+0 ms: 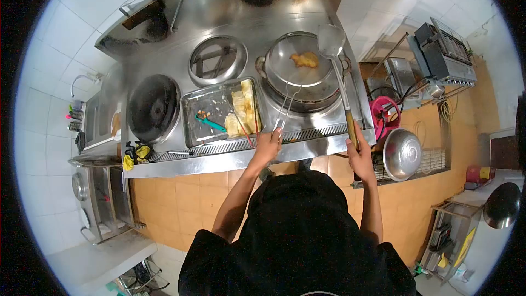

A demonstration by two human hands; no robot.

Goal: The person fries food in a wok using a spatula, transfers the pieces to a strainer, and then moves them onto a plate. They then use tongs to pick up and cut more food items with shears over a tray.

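My left hand [267, 148] is closed round the end of metal tongs [281, 112], whose two arms reach apart toward the front rim of a wok [274, 49]. One golden-brown fried piece [305, 59] lies in the wok. In my right hand [360, 156] is the wooden grip of a long-handled wok spatula [339, 79]; its wide metal head is over the wok's right rim. Left of the tongs, a metal tray [192, 138] bears pale yellow slabs of food [239, 114], a teal-handled tool [210, 122], crumbs and thin reddish sticks.
A black wok [154, 107] occupies the left burner, and a round metal ring [218, 59] stands behind the tray. A slotted drain [307, 134] runs along the stove's front. Right of the stove are a pink tub [385, 115] and a large metal bowl [402, 154].
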